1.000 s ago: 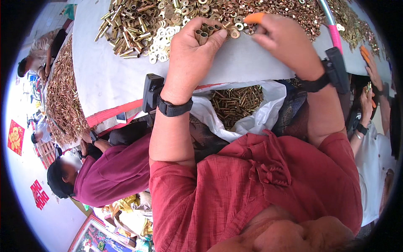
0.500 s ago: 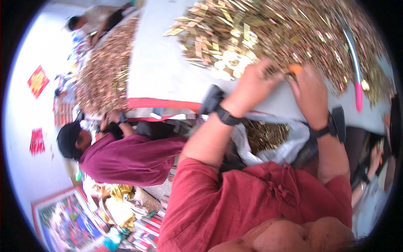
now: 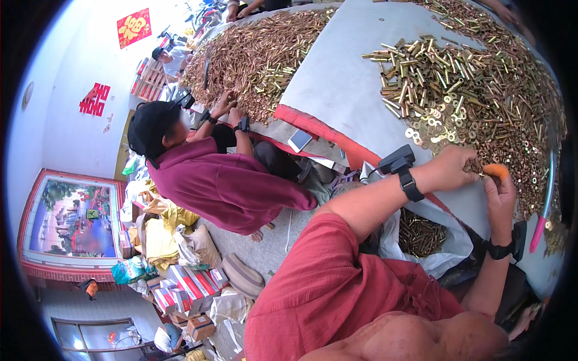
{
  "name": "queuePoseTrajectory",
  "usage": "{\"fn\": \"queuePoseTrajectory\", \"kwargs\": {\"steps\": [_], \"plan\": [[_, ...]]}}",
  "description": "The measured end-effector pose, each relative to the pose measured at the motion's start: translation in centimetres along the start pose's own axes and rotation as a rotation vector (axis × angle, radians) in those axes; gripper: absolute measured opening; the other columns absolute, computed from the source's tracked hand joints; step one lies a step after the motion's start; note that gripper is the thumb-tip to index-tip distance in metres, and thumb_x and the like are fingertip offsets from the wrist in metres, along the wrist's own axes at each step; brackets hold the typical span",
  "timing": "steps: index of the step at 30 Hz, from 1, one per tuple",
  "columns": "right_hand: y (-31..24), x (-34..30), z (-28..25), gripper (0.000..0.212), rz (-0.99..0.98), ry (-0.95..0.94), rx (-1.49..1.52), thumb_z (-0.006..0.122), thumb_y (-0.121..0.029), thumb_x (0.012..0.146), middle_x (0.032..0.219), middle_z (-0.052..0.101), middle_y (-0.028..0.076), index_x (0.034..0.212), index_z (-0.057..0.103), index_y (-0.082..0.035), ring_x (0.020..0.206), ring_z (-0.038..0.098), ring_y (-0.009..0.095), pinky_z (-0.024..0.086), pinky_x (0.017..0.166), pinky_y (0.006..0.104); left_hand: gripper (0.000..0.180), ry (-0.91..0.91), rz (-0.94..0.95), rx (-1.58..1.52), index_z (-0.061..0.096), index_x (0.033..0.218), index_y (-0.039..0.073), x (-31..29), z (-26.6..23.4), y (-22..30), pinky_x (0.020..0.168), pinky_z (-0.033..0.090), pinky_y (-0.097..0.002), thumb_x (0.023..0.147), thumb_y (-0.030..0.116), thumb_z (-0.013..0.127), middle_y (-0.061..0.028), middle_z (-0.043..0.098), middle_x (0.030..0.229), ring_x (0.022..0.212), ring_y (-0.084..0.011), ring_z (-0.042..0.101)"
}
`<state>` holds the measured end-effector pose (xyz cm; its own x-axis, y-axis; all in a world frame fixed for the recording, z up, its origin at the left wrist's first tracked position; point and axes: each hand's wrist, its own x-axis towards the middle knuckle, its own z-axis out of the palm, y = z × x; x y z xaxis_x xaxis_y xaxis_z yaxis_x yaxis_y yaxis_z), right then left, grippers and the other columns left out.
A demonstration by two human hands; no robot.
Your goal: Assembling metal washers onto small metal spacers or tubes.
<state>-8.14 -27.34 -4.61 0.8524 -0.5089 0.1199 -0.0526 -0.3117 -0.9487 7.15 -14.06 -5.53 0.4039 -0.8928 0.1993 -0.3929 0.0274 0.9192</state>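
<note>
Over the front edge of the grey table [image 3: 331, 66], my left hand [image 3: 453, 167] is closed around small brass-coloured metal parts [image 3: 475, 165]. My right hand [image 3: 500, 188] is just beside it, thumb and fingers pinched together; an orange finger cover [image 3: 497, 171] sits on one finger. What that pinch holds is too small to tell. Just past my hands lies a wide heap of metal sleeves [image 3: 430, 75], with loose washers [image 3: 435, 124] at its near edge and small nuts [image 3: 522, 157] to the right. Below, a white bag [image 3: 453, 246] contains more metal sleeves [image 3: 420, 233].
A tool with a pink handle [image 3: 537, 234] lies at the table's right. To my left a person in a maroon top [image 3: 232, 180] works at another heap [image 3: 259, 48]. A phone [image 3: 300, 141] rests near the table's red edge [image 3: 319, 132]. Boxes [image 3: 189, 286] and sacks are piled behind.
The view has swung, so the table and my hands sit further right and lower, and the picture is sharper. Both hands stay close together at the heap's near edge.
</note>
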Motion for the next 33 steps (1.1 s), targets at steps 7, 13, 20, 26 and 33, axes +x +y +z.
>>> {"fn": "queuePoseTrajectory", "kwargs": {"steps": [7, 13, 20, 26, 33], "plan": [[-0.4, -0.1, -0.2, 0.015, -0.118, 0.021, -0.014, 0.061, -0.006, 0.093, 0.094, 0.058, -0.001, 0.107, 0.061, -0.001, 0.086, 0.055, 0.009, 0.044, 0.079, 0.0222, 0.025, -0.054, -0.108, -0.138, 0.065, 0.094, 0.001, 0.2, -0.5, 0.3, 0.068, 0.050, -0.0346, 0.078, 0.016, 0.077, -0.0144, 0.065, 0.080, 0.074, -0.0219, 0.064], [1.3, -0.3, -0.4, 0.018, -0.058, 0.017, -0.169, 0.059, -0.020, 0.098, 0.084, 0.054, -0.003, 0.104, 0.059, -0.003, 0.074, 0.048, 0.010, 0.041, 0.068, 0.0240, 0.024, 0.020, 0.081, 0.007, 0.064, 0.092, 0.002, -0.2, 0.0, -0.3, 0.065, 0.049, -0.0379, 0.076, 0.015, 0.076, -0.0165, 0.064, 0.079, 0.072, -0.0305, 0.063], [1.4, -0.4, 1.1, 0.026, -0.076, 0.205, 0.030, 0.056, -0.018, 0.098, 0.096, 0.058, -0.001, 0.118, 0.058, -0.002, 0.078, 0.051, 0.010, 0.043, 0.071, 0.0260, 0.026, 0.084, 0.237, 0.132, 0.065, 0.096, 0.003, 0.5, 1.1, -0.9, 0.071, 0.051, -0.0409, 0.076, 0.019, 0.074, -0.0199, 0.064, 0.086, 0.083, -0.0370, 0.064], [-1.8, 0.3, 1.7, 0.015, -0.116, 0.179, -0.296, 0.069, -0.015, 0.089, 0.077, 0.064, 0.003, 0.094, 0.066, -0.001, 0.067, 0.057, 0.012, 0.046, 0.062, 0.0265, 0.019, -0.065, -0.214, -0.096, 0.064, 0.103, 0.003, 0.0, -0.9, 1.1, 0.072, 0.052, -0.0262, 0.086, 0.010, 0.071, -0.0032, 0.065, 0.089, 0.080, -0.0103, 0.060], [-0.6, -0.5, 1.1, 0.031, -0.007, 0.111, 0.032, 0.063, -0.022, 0.096, 0.086, 0.063, -0.001, 0.122, 0.060, -0.006, 0.076, 0.056, 0.004, 0.043, 0.063, 0.0184, 0.013, 0.242, -0.326, -0.524, 0.062, 0.102, 0.002, 0.7, -0.5, 1.0, 0.060, 0.047, -0.0214, 0.093, 0.011, 0.065, -0.0035, 0.068, 0.084, 0.069, -0.0062, 0.058]]}}
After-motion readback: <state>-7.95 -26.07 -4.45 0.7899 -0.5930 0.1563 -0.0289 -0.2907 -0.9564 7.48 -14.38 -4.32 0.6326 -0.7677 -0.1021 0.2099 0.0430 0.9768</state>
